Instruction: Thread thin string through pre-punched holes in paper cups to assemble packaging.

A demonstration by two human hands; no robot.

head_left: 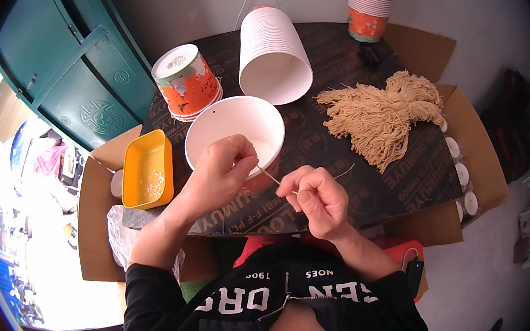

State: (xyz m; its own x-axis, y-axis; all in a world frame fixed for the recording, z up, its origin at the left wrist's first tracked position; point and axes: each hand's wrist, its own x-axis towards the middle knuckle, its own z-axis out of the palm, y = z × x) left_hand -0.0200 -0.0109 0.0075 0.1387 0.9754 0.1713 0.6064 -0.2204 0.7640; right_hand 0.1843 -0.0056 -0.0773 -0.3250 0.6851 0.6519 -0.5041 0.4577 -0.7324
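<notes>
A thin tan cord runs between my two hands, and its loose end curves out to the right past my fingers. My left hand pinches it in front of a white-lined paper bucket with a small hole near its rim. Lower and to the right, my right hand grips the same cord between thumb and fingers. The bucket sits tilted with its mouth toward me, and its front is partly hidden by my left hand. A bundle of similar tan cords lies to the right.
On the dark table, a yellow tray holding small clear bits is at left. Behind are upturned orange buckets, a lying stack of white buckets, and a tall stack. Cardboard boxes flank the table.
</notes>
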